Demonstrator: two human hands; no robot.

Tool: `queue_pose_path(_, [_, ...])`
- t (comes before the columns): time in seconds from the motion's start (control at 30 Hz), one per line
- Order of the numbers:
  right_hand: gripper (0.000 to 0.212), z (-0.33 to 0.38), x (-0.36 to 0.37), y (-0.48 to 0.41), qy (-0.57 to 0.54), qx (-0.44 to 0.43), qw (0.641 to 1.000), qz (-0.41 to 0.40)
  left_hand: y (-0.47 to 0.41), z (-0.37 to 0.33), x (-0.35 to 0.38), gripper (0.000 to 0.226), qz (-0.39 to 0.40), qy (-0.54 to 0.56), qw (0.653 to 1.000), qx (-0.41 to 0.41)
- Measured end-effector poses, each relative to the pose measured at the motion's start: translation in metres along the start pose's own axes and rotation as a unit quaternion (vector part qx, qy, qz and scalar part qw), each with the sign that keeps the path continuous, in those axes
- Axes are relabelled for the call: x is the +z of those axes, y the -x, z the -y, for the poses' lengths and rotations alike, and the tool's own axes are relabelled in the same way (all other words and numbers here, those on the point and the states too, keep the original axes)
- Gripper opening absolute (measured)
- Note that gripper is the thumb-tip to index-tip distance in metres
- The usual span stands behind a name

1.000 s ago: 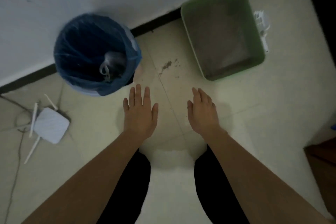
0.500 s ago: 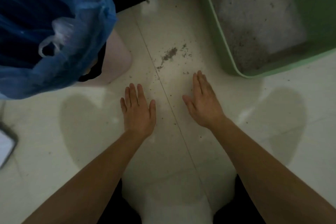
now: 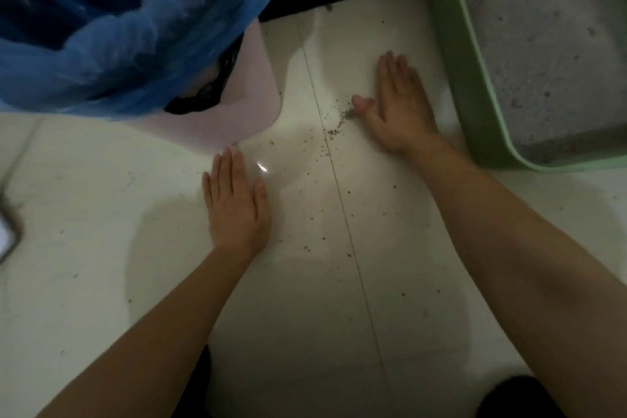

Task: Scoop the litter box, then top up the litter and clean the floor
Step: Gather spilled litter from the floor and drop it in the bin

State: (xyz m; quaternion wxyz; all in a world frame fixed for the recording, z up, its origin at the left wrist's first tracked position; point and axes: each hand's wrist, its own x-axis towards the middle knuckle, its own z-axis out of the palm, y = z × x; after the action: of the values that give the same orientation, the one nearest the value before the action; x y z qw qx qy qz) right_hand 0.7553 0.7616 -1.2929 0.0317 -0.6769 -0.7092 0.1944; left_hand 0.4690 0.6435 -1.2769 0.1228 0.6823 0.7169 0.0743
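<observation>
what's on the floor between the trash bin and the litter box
In the head view: scattered litter grains, a tile seam, and the right hand, open, beside the densest patch.

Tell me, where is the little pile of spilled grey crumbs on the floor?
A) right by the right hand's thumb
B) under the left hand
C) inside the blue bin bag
A: the grey crumbs lie on the tile just beside the thumb of the flat right hand; the left hand is apart from them.
</observation>
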Motion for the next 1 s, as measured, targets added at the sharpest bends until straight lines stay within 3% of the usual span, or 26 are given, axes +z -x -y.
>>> queue_pose_path(0.13, [0.086, 0.011, 0.006, 0.01, 0.039, -0.116, 0.992, 0.04, 0.021, 0.017, 0.002, 0.065, 0.004, 0.014, 0.998, -0.057])
queue_pose_path(0.27, [0.079, 0.021, 0.018, 0.039, 0.069, -0.225, 0.969, 0.071, 0.028, 0.013, 0.023, 0.065, 0.022, 0.024, 0.999, 0.0])
queue_pose_path(0.37, [0.072, 0.025, 0.018, 0.06, 0.05, -0.253, 0.963, 0.082, 0.015, -0.014, 0.028, 0.067, 0.024, 0.044, 0.999, 0.014])
queue_pose_path(0.5, [0.065, 0.013, 0.008, 0.063, -0.006, -0.192, 0.981, 0.031, -0.021, -0.053, 0.034, 0.066, 0.066, 0.075, 0.991, 0.087])
queue_pose_path(0.67, [0.069, -0.022, -0.005, 0.031, -0.035, -0.055, 0.998, -0.013, -0.045, -0.077, 0.032, 0.062, 0.12, 0.098, 0.966, 0.208])
queue_pose_path(0.8, [0.081, -0.025, -0.012, -0.004, -0.07, 0.024, 0.997, -0.033, -0.034, -0.067, 0.019, 0.06, 0.086, 0.107, 0.974, 0.182])
queue_pose_path(1.0, [0.083, -0.002, -0.018, -0.083, -0.106, 0.082, 0.987, -0.087, -0.003, -0.008, 0.012, 0.06, 0.037, 0.06, 0.996, 0.061])
